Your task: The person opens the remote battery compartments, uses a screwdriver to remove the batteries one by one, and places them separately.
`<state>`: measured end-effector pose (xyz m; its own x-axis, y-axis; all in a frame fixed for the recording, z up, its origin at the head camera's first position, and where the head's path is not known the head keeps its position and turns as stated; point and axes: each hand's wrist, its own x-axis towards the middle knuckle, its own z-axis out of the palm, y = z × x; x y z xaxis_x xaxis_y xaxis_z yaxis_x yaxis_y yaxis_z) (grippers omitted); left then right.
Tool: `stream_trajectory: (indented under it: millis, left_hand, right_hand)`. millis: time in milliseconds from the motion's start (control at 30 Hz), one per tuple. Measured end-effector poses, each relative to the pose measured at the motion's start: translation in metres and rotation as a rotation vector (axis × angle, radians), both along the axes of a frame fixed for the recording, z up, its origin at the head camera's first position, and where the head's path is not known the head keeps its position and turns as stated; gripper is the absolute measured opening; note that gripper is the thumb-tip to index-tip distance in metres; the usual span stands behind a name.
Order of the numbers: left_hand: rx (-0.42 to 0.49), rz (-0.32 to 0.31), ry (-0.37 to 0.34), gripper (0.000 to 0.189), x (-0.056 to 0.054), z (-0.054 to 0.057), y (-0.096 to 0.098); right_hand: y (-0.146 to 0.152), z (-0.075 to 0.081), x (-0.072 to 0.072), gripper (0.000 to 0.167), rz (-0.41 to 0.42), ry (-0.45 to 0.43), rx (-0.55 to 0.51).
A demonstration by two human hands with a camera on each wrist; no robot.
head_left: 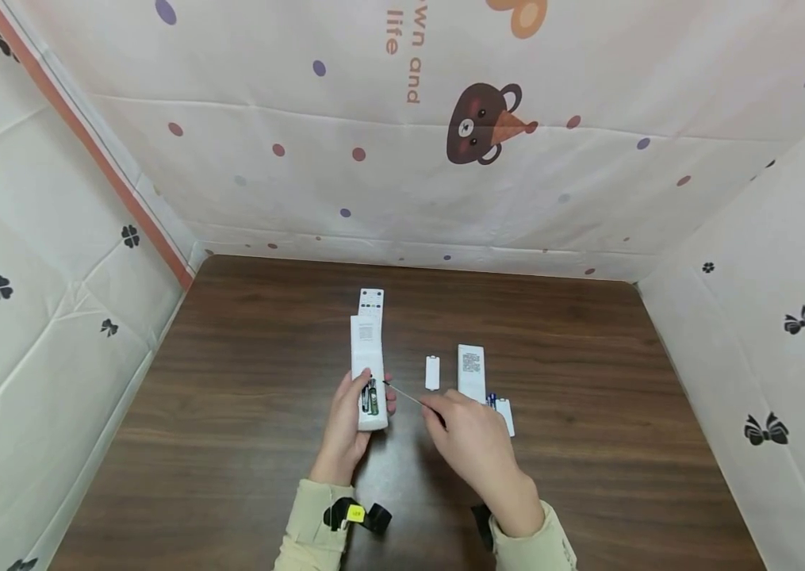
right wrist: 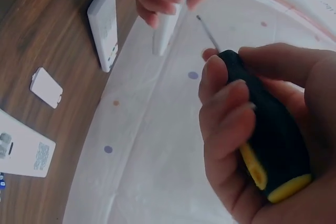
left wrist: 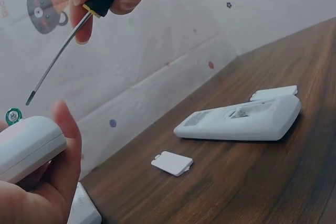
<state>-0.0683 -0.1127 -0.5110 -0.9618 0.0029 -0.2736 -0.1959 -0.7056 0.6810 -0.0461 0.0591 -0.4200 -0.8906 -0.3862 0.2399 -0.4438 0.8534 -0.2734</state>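
Observation:
My left hand (head_left: 340, 424) grips a white remote control (head_left: 366, 349), its back turned up and its battery compartment uncovered. Green batteries (head_left: 373, 396) show inside, and in the left wrist view one green battery end (left wrist: 13, 116) sticks up above the casing. My right hand (head_left: 477, 444) holds a screwdriver (right wrist: 270, 124) by its black and yellow handle, fingers wrapped around it. The thin metal shaft (left wrist: 58, 56) points toward the compartment. In the left wrist view its tip stands just apart from the raised battery.
Beyond the held remote lies another white remote (head_left: 371, 297), buttons up. A small white battery cover (head_left: 432, 373) lies mid-table. Right of it are a third remote (head_left: 471, 369), blue batteries (head_left: 491, 400) and a second cover (head_left: 506, 419). Printed sheets (head_left: 402, 190) surround the wooden table (head_left: 245, 381).

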Motion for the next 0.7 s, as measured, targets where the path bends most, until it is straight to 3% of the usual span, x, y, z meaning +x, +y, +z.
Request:
stream_trajectory:
  millis: [300, 700]
  left_hand:
    - [-0.047, -0.17, 0.028, 0.044, 0.0036, 0.0082, -0.003]
    - [-0.141, -0.217, 0.074, 0.038, 0.006, 0.0064, -0.0026]
  right_hand:
    - [0.0044, 0.0001, -0.0032, 0.019, 0.092, -0.036, 0.006]
    - [0.0043, 0.0005, -0.0066, 0.022, 0.106, -0.058, 0.036]
